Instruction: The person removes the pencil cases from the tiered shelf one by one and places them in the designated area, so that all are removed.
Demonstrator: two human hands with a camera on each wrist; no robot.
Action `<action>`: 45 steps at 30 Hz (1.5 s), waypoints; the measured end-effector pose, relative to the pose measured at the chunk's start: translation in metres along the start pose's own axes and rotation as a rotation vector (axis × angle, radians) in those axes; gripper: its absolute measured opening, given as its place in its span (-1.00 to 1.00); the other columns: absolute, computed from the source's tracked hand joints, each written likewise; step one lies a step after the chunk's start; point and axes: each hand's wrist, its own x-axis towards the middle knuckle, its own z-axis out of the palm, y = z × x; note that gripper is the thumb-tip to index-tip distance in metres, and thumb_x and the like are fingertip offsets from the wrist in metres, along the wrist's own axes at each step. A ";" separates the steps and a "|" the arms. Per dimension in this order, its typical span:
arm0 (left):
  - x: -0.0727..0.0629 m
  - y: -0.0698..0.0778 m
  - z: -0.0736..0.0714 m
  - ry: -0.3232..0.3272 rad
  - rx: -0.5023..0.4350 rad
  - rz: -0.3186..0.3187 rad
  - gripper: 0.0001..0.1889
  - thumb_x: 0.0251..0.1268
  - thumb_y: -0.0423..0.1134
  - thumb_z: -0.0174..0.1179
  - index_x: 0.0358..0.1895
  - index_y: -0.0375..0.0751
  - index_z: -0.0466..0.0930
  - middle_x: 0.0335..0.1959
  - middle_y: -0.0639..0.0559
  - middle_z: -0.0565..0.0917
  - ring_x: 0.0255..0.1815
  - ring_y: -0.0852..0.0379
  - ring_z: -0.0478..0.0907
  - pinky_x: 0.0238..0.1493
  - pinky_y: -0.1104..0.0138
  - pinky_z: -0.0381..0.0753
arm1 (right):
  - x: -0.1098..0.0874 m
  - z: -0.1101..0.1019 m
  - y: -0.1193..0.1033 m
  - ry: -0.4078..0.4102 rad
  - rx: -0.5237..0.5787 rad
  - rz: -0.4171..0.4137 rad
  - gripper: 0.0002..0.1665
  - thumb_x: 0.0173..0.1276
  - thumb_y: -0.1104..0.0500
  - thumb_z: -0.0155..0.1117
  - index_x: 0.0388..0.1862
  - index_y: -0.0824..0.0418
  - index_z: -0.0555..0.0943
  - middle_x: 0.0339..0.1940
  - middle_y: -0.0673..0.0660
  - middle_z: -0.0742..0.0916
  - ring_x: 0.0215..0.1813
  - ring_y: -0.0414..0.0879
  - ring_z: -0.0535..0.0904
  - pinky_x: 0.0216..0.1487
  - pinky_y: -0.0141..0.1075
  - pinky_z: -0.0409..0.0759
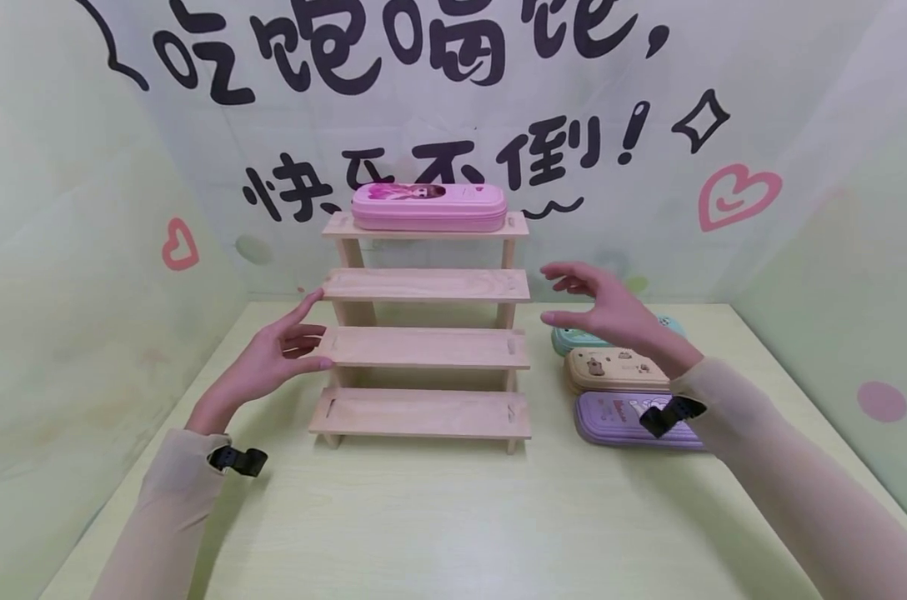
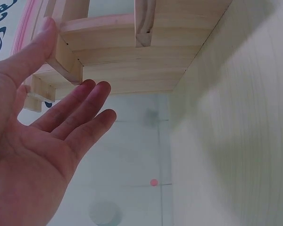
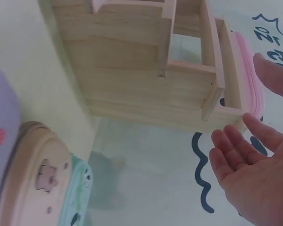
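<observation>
A wooden rack with several stepped shelves (image 1: 423,347) stands in the middle of the table. On its top shelf lies a pink pencil case (image 1: 453,212) with a printed picture. At the rack's left side is my left hand (image 1: 269,362), its fingertips by the ends of the middle shelves; whether they touch is hard to tell. The left wrist view shows its fingers (image 2: 87,132) loosely extended and holding nothing. My right hand (image 1: 611,308) hovers in the air right of the rack, apart from it, with thumb and fingers spread. Nothing is in that palm (image 3: 264,193).
Right of the rack, partly under my right forearm, lie a mint green case (image 1: 569,340), a beige case (image 1: 611,368) and a purple case (image 1: 607,417) in a row on the pale table (image 1: 423,517). Behind stands a cloth backdrop (image 1: 438,117) with large black writing.
</observation>
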 end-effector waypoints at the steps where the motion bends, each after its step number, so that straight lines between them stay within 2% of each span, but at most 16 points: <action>1: 0.000 0.000 0.000 0.000 -0.001 -0.001 0.13 0.29 -0.21 0.54 0.72 0.48 -0.08 0.40 -0.38 0.52 0.36 -0.30 0.55 0.37 -0.15 0.48 | 0.005 -0.001 -0.002 0.006 0.004 -0.004 -0.21 0.35 0.20 0.56 0.51 0.26 0.47 0.42 0.19 0.59 0.36 0.11 0.49 0.51 0.06 0.36; 11: 0.000 -0.001 -0.001 0.005 0.003 0.011 0.14 0.28 -0.23 0.54 0.72 0.45 -0.08 0.38 -0.38 0.54 0.34 -0.29 0.57 0.35 -0.16 0.50 | 0.045 -0.012 -0.022 0.073 0.028 0.007 -0.20 0.34 0.21 0.56 0.51 0.29 0.47 0.34 0.26 0.59 0.34 0.12 0.48 0.51 -0.01 0.36; 17: 0.001 -0.001 0.000 -0.001 0.001 0.015 0.14 0.28 -0.22 0.54 0.72 0.45 -0.08 0.38 -0.37 0.54 0.34 -0.28 0.57 0.34 -0.17 0.49 | 0.063 -0.014 -0.028 0.074 0.023 0.034 -0.15 0.36 0.15 0.56 0.56 0.28 0.42 0.42 0.25 0.55 0.38 0.13 0.45 0.52 0.05 0.36; 26: 0.001 -0.002 0.000 -0.003 -0.004 0.015 0.12 0.30 -0.23 0.53 0.72 0.46 -0.07 0.37 -0.39 0.54 0.33 -0.31 0.57 0.36 -0.15 0.51 | 0.093 -0.022 -0.038 0.059 -0.028 0.060 -0.05 0.35 0.05 0.56 0.61 0.26 0.36 0.45 0.27 0.54 0.41 0.14 0.44 0.51 0.00 0.37; 34: 0.001 -0.003 -0.001 -0.009 -0.008 0.013 0.12 0.30 -0.23 0.53 0.72 0.46 -0.07 0.37 -0.40 0.54 0.33 -0.31 0.57 0.36 -0.15 0.50 | 0.111 -0.023 -0.035 0.024 -0.047 0.106 0.01 0.35 -0.05 0.54 0.66 0.21 0.31 0.48 0.28 0.50 0.43 0.18 0.41 0.44 0.04 0.47; 45: 0.003 -0.005 -0.001 -0.009 -0.005 0.036 0.12 0.30 -0.26 0.53 0.73 0.43 -0.06 0.36 -0.39 0.56 0.32 -0.29 0.58 0.35 -0.08 0.53 | 0.138 -0.019 -0.041 -0.014 -0.034 0.093 -0.01 0.35 0.02 0.52 0.67 0.19 0.30 0.48 0.18 0.51 0.44 0.09 0.39 0.43 -0.04 0.46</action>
